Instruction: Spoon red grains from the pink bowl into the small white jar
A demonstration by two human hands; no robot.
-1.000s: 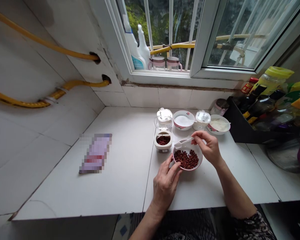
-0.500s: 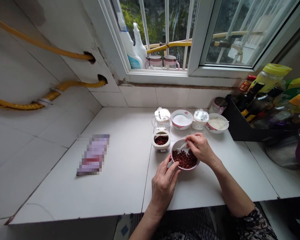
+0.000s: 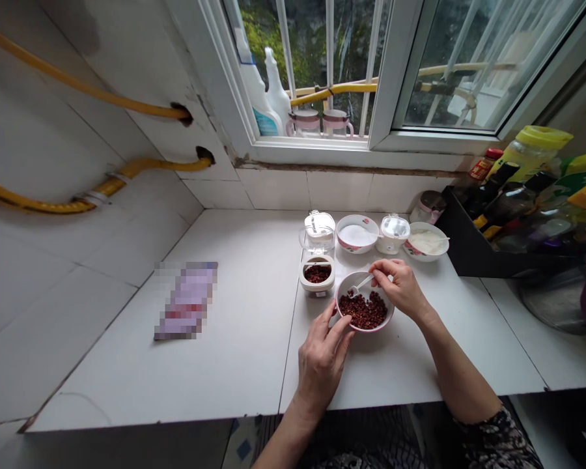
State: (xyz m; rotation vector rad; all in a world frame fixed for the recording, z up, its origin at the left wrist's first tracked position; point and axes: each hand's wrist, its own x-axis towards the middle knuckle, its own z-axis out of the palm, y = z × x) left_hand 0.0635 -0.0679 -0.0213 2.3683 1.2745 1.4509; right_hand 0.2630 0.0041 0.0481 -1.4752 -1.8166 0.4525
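My left hand [image 3: 321,359] grips the near left rim of a small white bowl with a pink edge [image 3: 377,329]. Dark red peppercorns [image 3: 370,312] cover its bottom. Pinched in my right hand [image 3: 397,288] is a small white spoon [image 3: 363,283]; its tip is inside the bowl over the peppercorns, with a few on it. Just left of the bowl stands a white seasoning jar [image 3: 317,288], its clear lid raised, with the same dark red peppercorns inside.
Behind are another lidded jar [image 3: 319,223], a bowl of white grains [image 3: 357,248], a closed jar [image 3: 393,245] and a bowl of pale powder [image 3: 426,256]. A black box [image 3: 483,257] of bottles stands right. A blurred purple packet [image 3: 188,301] lies left.
My right hand has drawn slightly up and right, lifting the spoon off the peppercorns so more of it shows. My left hand stays on the bowl. The view has shifted a little.
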